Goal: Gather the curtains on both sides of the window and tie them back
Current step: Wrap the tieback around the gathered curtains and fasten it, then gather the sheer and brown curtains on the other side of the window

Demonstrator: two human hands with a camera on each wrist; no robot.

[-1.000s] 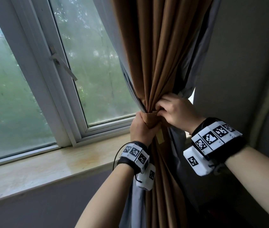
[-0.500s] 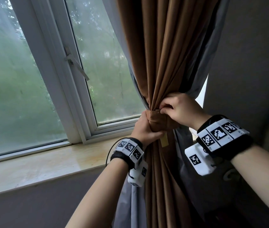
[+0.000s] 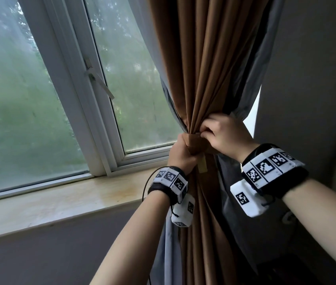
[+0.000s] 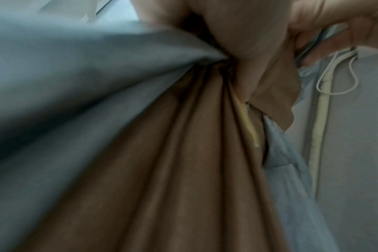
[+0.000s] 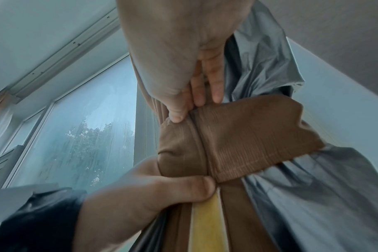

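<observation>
Brown curtain [image 3: 210, 79] is bunched right of the window [image 3: 105, 95], left hand [image 3: 181, 155] clamped round the bunch to steady it while right hand [image 3: 224, 136] pinches the tieback [image 5: 237, 141] closed.

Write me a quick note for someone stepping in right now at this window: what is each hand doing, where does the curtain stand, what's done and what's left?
Left hand: grips the gathered brown curtain just under the tie-back band, thumb on the band's lower edge.
Right hand: pinches the band's top edge at the overlap.
Done: this curtain is bunched beside the wall, and the band is wrapped round it.
A yellow strip hangs below the band, free.
Left: fasten the band, then release. The window's other side is out of view, so check that curtain too.
</observation>
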